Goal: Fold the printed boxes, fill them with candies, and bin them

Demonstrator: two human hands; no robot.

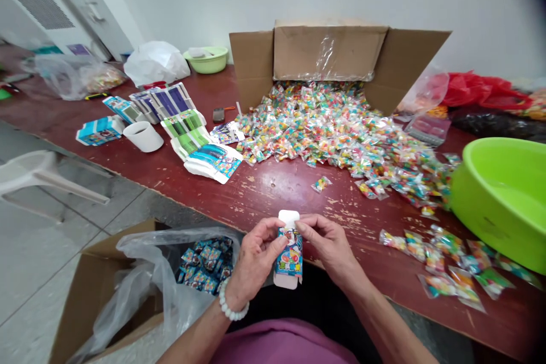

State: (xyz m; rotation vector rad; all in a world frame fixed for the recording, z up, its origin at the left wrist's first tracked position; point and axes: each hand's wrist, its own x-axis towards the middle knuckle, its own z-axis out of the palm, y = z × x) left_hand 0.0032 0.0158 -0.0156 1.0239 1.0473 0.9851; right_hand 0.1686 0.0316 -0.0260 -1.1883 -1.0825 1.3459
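A small blue printed candy box is held upright at the table's front edge, its white flaps sticking out at top and bottom. My left hand grips its left side, thumb across the front. On the other side, my right hand pinches the upper right corner beside the top flap. Whether anything is inside the box is hidden. One wrapped candy packet lies alone just beyond my hands. A large heap of clear candy packets spreads out behind it.
An open cardboard box lies behind the heap. Flattened printed cartons, a white tape roll and a phone-like gadget are left. A green basin stands right. Below left, a bag-lined carton holds filled-looking boxes.
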